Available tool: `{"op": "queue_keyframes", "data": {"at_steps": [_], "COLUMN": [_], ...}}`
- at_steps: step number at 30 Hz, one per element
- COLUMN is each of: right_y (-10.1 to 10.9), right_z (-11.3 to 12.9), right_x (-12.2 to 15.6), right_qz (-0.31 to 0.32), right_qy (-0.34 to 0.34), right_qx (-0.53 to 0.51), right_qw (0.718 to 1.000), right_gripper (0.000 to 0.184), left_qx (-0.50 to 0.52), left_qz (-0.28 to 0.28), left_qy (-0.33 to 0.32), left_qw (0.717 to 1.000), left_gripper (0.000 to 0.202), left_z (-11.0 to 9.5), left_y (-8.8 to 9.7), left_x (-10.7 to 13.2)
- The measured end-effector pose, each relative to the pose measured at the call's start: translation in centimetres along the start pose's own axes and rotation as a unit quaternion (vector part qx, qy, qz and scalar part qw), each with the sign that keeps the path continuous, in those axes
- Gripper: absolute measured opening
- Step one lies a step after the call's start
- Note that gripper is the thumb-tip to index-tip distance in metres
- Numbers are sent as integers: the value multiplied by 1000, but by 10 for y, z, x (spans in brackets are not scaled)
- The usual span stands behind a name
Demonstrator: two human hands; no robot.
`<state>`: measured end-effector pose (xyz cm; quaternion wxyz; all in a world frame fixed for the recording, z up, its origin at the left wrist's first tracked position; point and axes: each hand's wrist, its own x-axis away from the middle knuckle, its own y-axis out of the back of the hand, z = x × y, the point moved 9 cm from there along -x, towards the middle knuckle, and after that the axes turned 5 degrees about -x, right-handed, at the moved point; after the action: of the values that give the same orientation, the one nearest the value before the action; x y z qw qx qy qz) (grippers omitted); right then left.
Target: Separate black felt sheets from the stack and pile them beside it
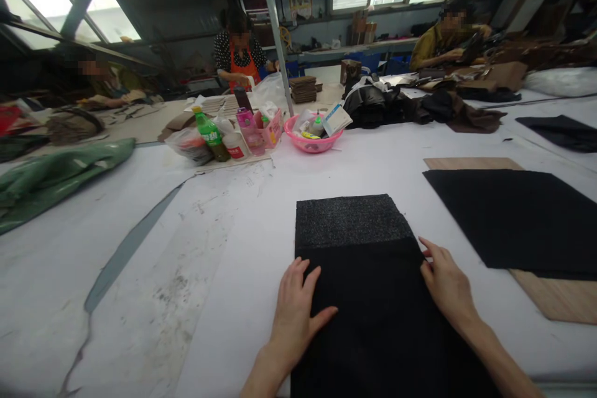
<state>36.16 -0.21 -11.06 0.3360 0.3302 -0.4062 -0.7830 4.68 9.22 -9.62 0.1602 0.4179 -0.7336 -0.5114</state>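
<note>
A long black fabric piece (373, 305) lies flat on the white-covered table in front of me. Across its far end runs a speckled dark grey strip (349, 222). My left hand (298, 298) rests on the left edge of the black fabric, fingers and thumb spread. On the opposite edge, my right hand (443, 277) touches the side of the fabric with thumb and forefinger apart. The near end of the piece runs out of view at the bottom.
Black fabric sheets (522, 217) lie on a wooden board (550, 298) at right. Farther back stand a pink basin (311, 143), a green bottle (211, 135) and a pink box (275, 129). Green cloth (60, 174) lies at left. Several people work beyond the table.
</note>
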Motion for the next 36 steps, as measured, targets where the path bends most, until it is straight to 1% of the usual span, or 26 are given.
{"op": "queue_keyframes", "data": {"at_steps": [2,3,6,8,10,13,15,16,17,18,19,20,21,22,23,27,30,31,32,33,35,36], "right_y": [0,1,6,11,17,25,23,17,11,5,1,-1,-2,-1,0,4,14,19,24,26,25,22], "right_z": [-5,-7,-17,-20,-16,3,29,47,67,85,100,111,118,121,121,109,102,101,100,99,96,95], "right_x": [-2,-3,-8,-12,-12,3,24,40,58,79,100,119,134,145,152,163,171,172,171,167,150,137], "right_qz": [-16,-23,-41,-45,-40,-31,-5,26,59,91,118,131,138,137,133,125,111,114,132,167,251,280], "right_qy": [6,7,1,0,9,34,91,150,221,294,358,414,456,485,502,517,530,525,511,483,387,331], "right_qx": [-21,-28,-43,-30,2,36,29,18,11,9,9,5,4,4,6,19,17,4,-19,-52,-122,-145], "right_qw": [1000,999,998,999,999,998,995,988,973,951,926,901,879,864,854,847,841,843,849,858,879,890], "right_gripper": [45,45,45,44,41,40,38,36,36,40,46,52,57,59,59,54,50,48,44,38,27,23], "left_qx": [-12,-16,-26,-29,-35,-49,-56,-57,-55,-53,-52,-55,-63,-76,-91,-144,-174,-179,-180,-177,-167,-161], "left_qz": [44,58,66,63,58,46,46,51,58,66,75,84,90,94,95,110,122,122,122,125,135,137], "left_qy": [-51,-66,-78,-83,-88,-98,-118,-137,-159,-183,-206,-226,-240,-252,-263,-282,-284,-287,-289,-290,-286,-286], "left_qw": [998,996,994,994,994,993,990,988,984,979,974,969,964,960,956,942,935,933,932,932,934,934], "left_gripper": [79,84,87,87,87,89,95,101,106,111,115,116,116,113,110,105,96,93,92,94,104,109], "left_z": [-10,-13,-17,-20,-22,-24,-27,-29,-33,-36,-40,-43,-45,-48,-50,-57,-61,-63,-64,-64,-62,-60], "left_y": [-13,-17,-25,-27,-29,-28,-28,-29,-31,-33,-36,-39,-42,-44,-46,-50,-51,-50,-49,-49,-47,-47], "left_x": [10,11,5,-3,-7,-4,5,11,19,27,35,43,50,56,61,75,81,83,84,85,87,88]}}
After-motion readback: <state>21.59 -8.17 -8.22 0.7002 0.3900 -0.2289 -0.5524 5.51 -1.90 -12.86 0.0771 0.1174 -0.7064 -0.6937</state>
